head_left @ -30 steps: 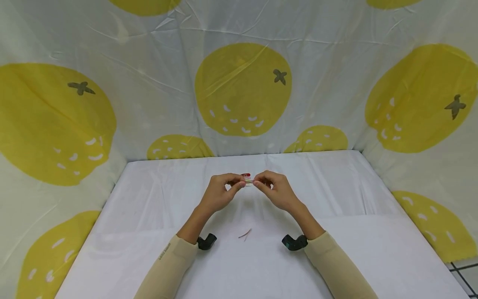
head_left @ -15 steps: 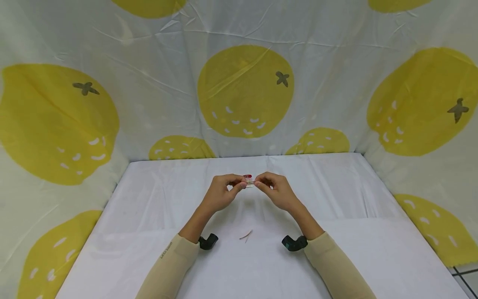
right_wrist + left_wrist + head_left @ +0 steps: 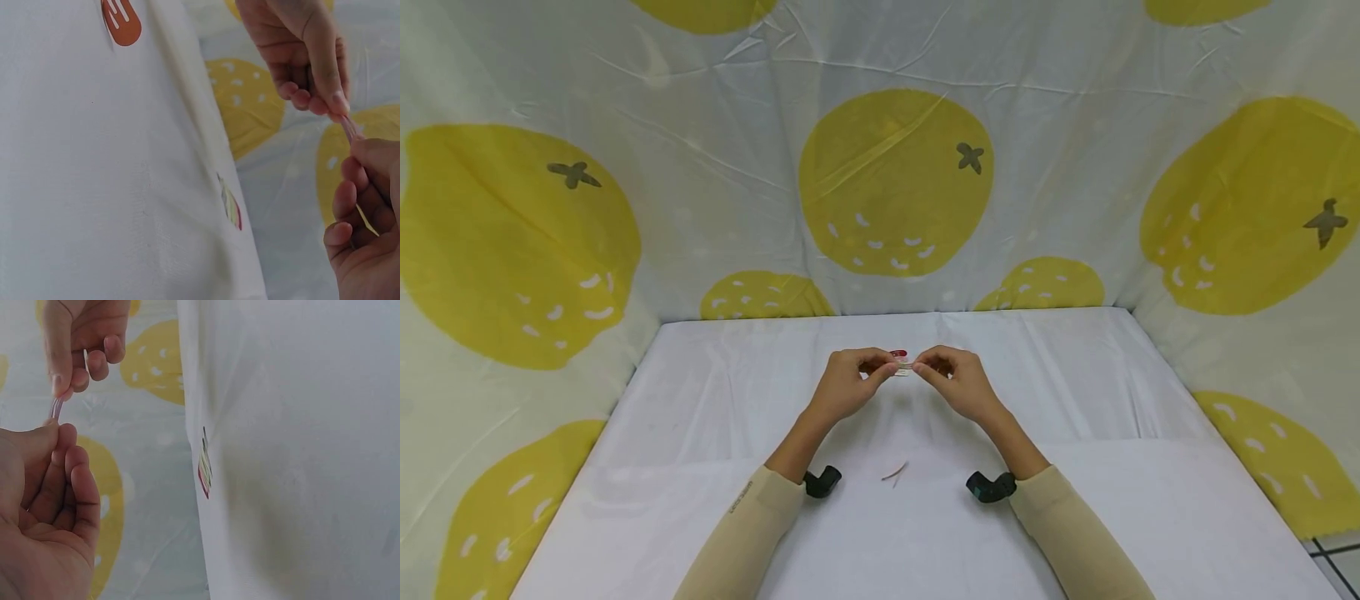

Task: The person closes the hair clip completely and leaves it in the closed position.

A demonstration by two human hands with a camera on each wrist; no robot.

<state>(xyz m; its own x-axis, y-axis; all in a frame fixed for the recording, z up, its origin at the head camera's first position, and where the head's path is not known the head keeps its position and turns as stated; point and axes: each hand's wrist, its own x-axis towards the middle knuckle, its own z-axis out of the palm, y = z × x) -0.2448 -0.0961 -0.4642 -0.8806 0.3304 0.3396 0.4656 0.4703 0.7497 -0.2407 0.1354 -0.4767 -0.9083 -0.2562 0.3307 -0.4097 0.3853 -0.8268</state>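
In the head view, my left hand point(image 3: 844, 383) and right hand point(image 3: 958, 383) meet above the far middle of the table. Thumb and forefinger of each pinch one end of a thin pinkish strip point(image 3: 56, 410), its short middle bridging the gap between the fingertips. The right wrist view shows the strip point(image 3: 350, 127) as fine lengthwise lines; its ends are hidden in the fingers. The other fingers of both hands are curled loosely. Just beyond the fingertips lies a small striped piece with a red end point(image 3: 898, 353), also seen in the left wrist view as a striped piece point(image 3: 205, 467).
Nearer the front, thin brownish strands point(image 3: 895, 473) lie in a V on the white tablecloth point(image 3: 910, 533). An orange rounded shape with white slots point(image 3: 128, 31) shows at the right wrist view's top left. Behind the table hangs a lemon-print cloth point(image 3: 1045, 167).
The left forearm has shifted slightly right and the head view has moved a little. Both hands keep their pinch on the strip, almost in place.
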